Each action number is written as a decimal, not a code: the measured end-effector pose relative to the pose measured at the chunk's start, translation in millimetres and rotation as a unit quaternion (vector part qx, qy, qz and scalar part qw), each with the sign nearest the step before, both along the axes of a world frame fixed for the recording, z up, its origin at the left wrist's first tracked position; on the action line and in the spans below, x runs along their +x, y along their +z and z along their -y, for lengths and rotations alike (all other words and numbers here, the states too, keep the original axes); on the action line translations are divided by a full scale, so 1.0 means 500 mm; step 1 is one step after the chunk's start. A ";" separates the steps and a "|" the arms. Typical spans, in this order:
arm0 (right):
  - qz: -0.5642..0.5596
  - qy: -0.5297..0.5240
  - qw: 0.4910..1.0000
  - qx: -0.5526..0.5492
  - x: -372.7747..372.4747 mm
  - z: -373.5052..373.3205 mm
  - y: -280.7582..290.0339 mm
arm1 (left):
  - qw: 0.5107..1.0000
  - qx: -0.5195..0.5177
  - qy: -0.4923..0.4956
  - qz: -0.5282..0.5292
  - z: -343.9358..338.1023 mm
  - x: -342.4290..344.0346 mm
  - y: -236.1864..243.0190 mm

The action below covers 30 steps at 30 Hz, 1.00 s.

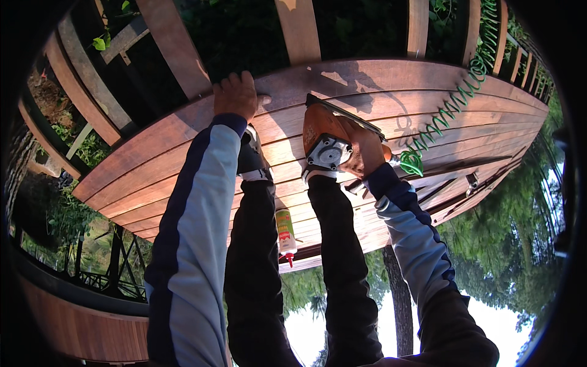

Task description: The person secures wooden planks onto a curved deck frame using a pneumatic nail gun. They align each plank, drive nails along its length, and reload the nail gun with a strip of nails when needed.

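Observation:
My left hand (236, 98) grips the far edge of a reddish-brown wooden deck, fingers curled over the outermost deck board (287, 85) and thumb lying on its top. In my right hand (365, 148) is an orange pneumatic nail gun (320, 125), held by its handle. Its dark nose end reaches toward the outer board; whether it touches the wood I cannot tell. A green coiled air hose (440, 119) runs from the handle's rear across the boards to the upper right. A glue bottle (285, 232) with a red nozzle lies between my legs.
Wooden posts (298, 30) rise along the deck's far edge, with dark greenery behind. My feet (252, 153) stand on the boards close to both hands. Dark long tools or strips (452, 177) lie to the right. A curved wooden surface (85, 318) shows at lower left.

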State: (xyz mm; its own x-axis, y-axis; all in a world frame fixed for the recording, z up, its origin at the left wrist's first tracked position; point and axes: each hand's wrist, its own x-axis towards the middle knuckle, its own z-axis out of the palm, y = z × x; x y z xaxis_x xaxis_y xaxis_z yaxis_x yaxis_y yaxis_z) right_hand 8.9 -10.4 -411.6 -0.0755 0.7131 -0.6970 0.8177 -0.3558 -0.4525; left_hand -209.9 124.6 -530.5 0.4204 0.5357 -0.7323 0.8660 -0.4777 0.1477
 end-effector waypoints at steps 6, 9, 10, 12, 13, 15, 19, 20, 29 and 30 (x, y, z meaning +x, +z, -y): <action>-0.011 0.010 1.000 -0.010 0.013 0.006 -0.002 | 1.000 -0.009 -0.005 -0.010 0.000 -0.001 -0.006; -0.040 -0.021 0.999 -0.006 0.002 0.009 -0.006 | 1.000 0.008 -0.004 0.006 0.000 -0.002 -0.004; -0.043 -0.023 0.999 -0.016 0.000 0.010 -0.007 | 1.000 -0.003 -0.004 -0.001 0.000 -0.002 -0.003; -0.042 -0.025 0.998 -0.045 -0.004 0.012 -0.008 | 1.000 -0.013 -0.004 -0.004 0.000 -0.003 -0.001; -0.046 -0.028 0.997 -0.046 -0.004 0.012 -0.010 | 1.000 -0.012 -0.004 0.000 0.000 -0.003 -0.001; -0.029 -0.006 1.000 -0.001 -0.008 0.014 -0.014 | 1.000 -0.008 -0.005 -0.001 -0.002 -0.004 -0.002; -0.017 0.006 1.000 0.016 -0.009 0.023 -0.018 | 1.000 0.001 -0.015 -0.003 -0.001 -0.002 -0.003; -0.018 0.004 1.000 0.010 -0.011 0.025 -0.019 | 1.000 0.000 -0.017 -0.004 0.000 -0.002 -0.003; -0.039 -0.001 0.999 0.035 0.009 0.038 -0.035 | 1.000 -0.012 0.010 -0.010 -0.006 0.001 -0.001; -0.035 0.001 0.999 0.024 0.010 0.042 -0.035 | 0.999 -0.031 0.019 -0.010 -0.007 0.001 -0.001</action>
State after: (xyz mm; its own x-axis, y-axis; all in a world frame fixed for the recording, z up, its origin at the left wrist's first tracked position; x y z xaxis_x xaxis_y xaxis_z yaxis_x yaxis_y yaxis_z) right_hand 14.1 -31.2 -429.2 -0.1241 0.7455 -0.6549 0.7839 -0.3310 -0.5253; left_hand -209.5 128.2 -531.3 0.3849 0.5051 -0.7725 0.8867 -0.4347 0.1576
